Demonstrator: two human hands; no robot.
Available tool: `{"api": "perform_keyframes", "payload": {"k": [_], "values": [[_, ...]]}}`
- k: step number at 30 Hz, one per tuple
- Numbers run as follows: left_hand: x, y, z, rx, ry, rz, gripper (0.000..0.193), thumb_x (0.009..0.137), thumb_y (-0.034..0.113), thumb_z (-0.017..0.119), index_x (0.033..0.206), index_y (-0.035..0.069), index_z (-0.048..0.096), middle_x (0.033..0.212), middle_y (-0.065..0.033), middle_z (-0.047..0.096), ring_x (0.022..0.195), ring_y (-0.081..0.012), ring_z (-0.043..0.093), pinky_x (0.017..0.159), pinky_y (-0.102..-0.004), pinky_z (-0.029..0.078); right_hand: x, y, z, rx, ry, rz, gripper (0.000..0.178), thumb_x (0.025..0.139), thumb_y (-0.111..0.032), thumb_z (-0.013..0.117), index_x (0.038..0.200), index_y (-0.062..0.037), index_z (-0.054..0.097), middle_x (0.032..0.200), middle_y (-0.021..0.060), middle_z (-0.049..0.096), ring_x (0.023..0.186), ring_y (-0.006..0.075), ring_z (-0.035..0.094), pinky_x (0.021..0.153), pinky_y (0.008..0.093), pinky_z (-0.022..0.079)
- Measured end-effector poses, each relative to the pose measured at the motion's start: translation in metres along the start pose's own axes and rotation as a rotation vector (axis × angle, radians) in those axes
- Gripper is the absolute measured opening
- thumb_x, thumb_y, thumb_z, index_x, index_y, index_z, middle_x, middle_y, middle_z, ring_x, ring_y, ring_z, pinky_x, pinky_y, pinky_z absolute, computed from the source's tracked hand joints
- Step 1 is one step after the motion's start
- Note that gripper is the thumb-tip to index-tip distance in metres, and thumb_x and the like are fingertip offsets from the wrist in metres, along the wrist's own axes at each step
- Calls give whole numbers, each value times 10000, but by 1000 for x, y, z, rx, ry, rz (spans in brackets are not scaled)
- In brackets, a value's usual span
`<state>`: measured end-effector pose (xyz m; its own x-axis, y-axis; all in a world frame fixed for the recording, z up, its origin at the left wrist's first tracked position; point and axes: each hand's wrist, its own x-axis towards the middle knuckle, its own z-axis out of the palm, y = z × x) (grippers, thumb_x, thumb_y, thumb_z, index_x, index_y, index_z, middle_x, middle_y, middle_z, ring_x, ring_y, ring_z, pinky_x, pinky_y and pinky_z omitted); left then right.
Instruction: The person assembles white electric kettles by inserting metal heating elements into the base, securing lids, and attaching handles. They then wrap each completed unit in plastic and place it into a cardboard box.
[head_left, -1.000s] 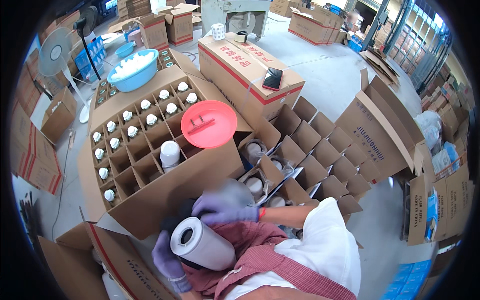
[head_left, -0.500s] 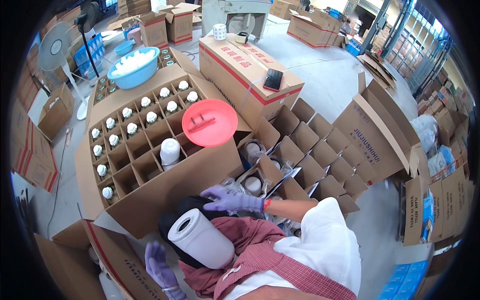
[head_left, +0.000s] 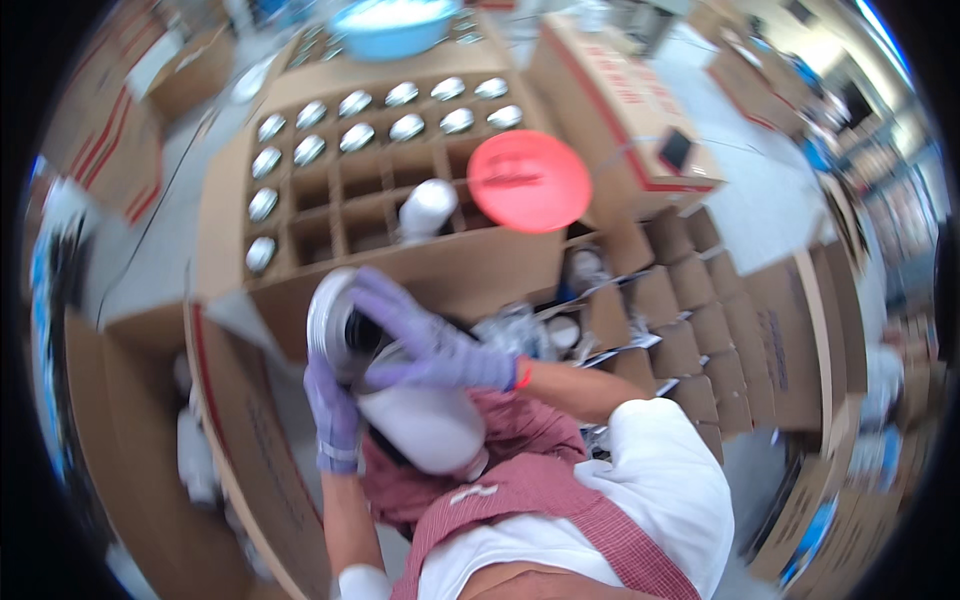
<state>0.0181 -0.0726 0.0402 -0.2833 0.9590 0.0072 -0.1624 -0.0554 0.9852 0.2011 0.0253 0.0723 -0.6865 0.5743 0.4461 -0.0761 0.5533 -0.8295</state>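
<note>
My left hand (head_left: 335,415), in a purple glove, is closed around the lower side of a whitish, round, ribbed piece (head_left: 322,312) with a dark middle; blur hides its exact kind. My right hand (head_left: 440,345), gloved alike, reaches across from the right, with fingers over the piece's upper side and thumb beneath its dark part. Under my hands a white flask body (head_left: 430,425) lies tilted on my lap, against the maroon apron (head_left: 530,425). Its upper end is hidden behind my right hand.
Ahead stands a divided carton (head_left: 400,270) with several silver-topped bottles and one white flask (head_left: 428,208). A red dish (head_left: 530,185) rests on its right corner. Another divided carton (head_left: 680,355) is at right, an open carton (head_left: 130,400) at left, a blue basin (head_left: 390,40) beyond.
My left hand has risen from beside the lap and now holds the ribbed piece. My right hand has moved left onto it. The view has shifted, and the flask body looks more tilted.
</note>
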Motion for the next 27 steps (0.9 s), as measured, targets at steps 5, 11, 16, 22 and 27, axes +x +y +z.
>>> {"api": "perform_keyframes", "payload": {"k": [5,11,16,22,27], "values": [[9,6,3,-607,85,-166,726,994,597,418,1454,36,400,1417,-158,502,1289,-269,508,1102,-438,390,26,19,-6,-411,-105,-300,737,743,-15,708,1421,-195,481,1503,267,306,1280,462,446,1057,470,426],[6,-34,3,-111,6,179,718,968,506,559,1388,-68,458,1342,-121,553,1219,-226,541,1049,-351,409,47,8,-10,-79,-75,-11,724,769,-34,730,1429,-104,439,1334,209,486,1232,388,514,1034,421,452],[19,-22,-8,272,-33,195,648,914,247,629,1470,3,402,1495,-215,378,1378,-293,399,1118,-378,324,67,40,-23,-47,-188,218,776,758,-170,766,1435,-27,416,1361,202,536,1258,297,535,1069,375,411],[-20,-25,-5,499,-385,470,362,838,105,642,1196,54,666,903,-136,639,859,-328,609,928,-423,478,152,169,-81,-883,-111,426,714,809,-387,678,1439,-164,426,1172,243,563,1082,425,575,952,480,481],[-42,-28,1,583,-211,565,347,829,161,695,1161,61,700,760,-69,650,779,-271,646,813,-385,513,225,166,-13,-1325,-320,310,367,817,-418,645,1058,-142,672,1135,151,611,1092,322,581,831,480,486]]}}
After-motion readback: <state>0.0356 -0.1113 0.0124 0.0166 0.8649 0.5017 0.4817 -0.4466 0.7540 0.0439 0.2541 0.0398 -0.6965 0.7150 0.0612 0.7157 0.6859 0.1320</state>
